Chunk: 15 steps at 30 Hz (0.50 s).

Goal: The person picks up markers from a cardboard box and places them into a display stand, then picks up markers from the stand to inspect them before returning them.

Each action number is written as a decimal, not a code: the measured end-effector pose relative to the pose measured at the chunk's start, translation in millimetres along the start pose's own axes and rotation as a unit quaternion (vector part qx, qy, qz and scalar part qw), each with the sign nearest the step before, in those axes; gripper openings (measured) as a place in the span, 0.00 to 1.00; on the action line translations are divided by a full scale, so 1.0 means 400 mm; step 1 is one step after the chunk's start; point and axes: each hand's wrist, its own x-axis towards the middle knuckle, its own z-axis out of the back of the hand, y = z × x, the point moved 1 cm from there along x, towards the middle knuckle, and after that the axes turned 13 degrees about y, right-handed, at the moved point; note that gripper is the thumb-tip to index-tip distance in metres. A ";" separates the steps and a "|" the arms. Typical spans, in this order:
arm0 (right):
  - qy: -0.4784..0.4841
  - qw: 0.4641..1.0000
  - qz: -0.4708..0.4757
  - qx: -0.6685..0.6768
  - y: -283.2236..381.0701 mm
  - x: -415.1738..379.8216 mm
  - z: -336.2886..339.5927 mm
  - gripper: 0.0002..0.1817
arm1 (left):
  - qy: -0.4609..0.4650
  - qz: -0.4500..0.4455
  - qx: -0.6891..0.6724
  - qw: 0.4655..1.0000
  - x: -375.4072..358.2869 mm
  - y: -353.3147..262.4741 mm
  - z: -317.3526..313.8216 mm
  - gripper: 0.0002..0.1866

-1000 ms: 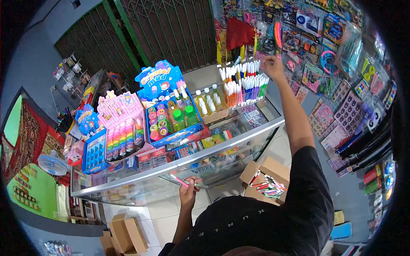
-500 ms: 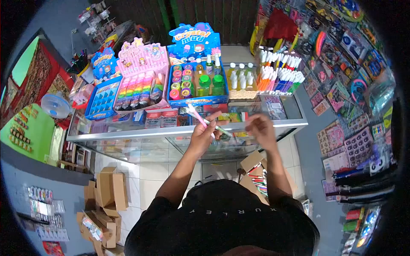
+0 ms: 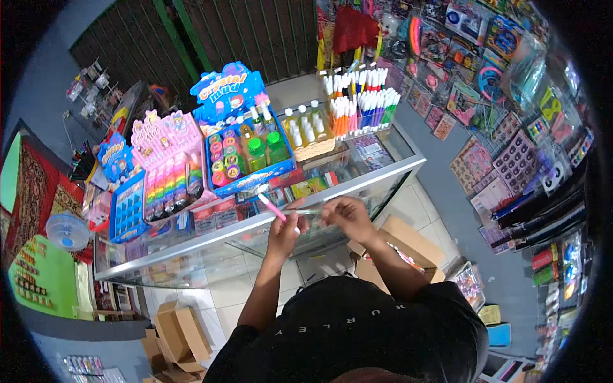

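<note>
Since the frame a second ago, right hand (image 3: 348,217) dropped from the marker rack (image 3: 361,105) down to the counter edge, meeting left hand (image 3: 285,231). Left fingers closed around two slim pens: pink pen (image 3: 271,208) sticking up-left, green pen (image 3: 305,212) lying level toward the right hand, whose fingertips pinch its end. Both hands hover over the glass counter (image 3: 389,175), smooth with a metal rim. One open cardboard box (image 3: 408,239) sits on the tiled floor below.
</note>
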 end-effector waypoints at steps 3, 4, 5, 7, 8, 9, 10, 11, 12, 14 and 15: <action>-0.143 0.983 0.082 -0.076 0.062 0.036 0.114 0.01 | -0.001 -0.047 -0.014 0.999 -0.031 -0.014 -0.017 0.25; -0.161 0.969 0.143 -0.118 0.086 0.059 0.182 0.05 | -0.004 -0.058 -0.014 0.998 -0.049 -0.019 -0.022 0.24; -0.233 0.957 0.126 -0.121 0.166 0.069 0.201 0.09 | 0.001 -0.066 -0.027 0.997 -0.064 -0.006 -0.014 0.24; -0.295 0.910 0.219 -0.194 0.255 0.112 0.315 0.12 | -0.026 -0.035 -0.056 0.998 -0.097 0.004 -0.015 0.25; -0.317 0.892 0.233 -0.222 0.311 0.137 0.346 0.12 | -0.040 -0.019 -0.071 0.996 -0.115 0.010 -0.016 0.26; -0.338 0.874 0.245 -0.249 0.360 0.166 0.378 0.12 | -0.060 -0.005 -0.070 0.996 -0.131 0.023 -0.011 0.26; -0.347 0.862 0.242 -0.279 0.382 0.203 0.438 0.13 | -0.067 -0.005 -0.079 0.995 -0.148 0.036 -0.004 0.26; -0.355 0.849 0.240 -0.309 0.399 0.243 0.484 0.13 | -0.075 -0.004 -0.088 0.993 -0.163 0.050 0.006 0.27; -0.349 0.845 0.242 -0.325 0.422 0.282 0.492 0.13 | -0.082 -0.005 -0.097 0.992 -0.177 0.064 0.017 0.27; -0.337 0.835 0.248 -0.357 0.472 0.352 0.490 0.13 | -0.081 -0.026 -0.081 0.993 -0.202 0.076 0.028 0.27; -0.316 0.814 0.226 -0.432 0.487 0.385 0.499 0.13 | -0.095 -0.021 -0.089 0.991 -0.215 0.068 0.025 0.26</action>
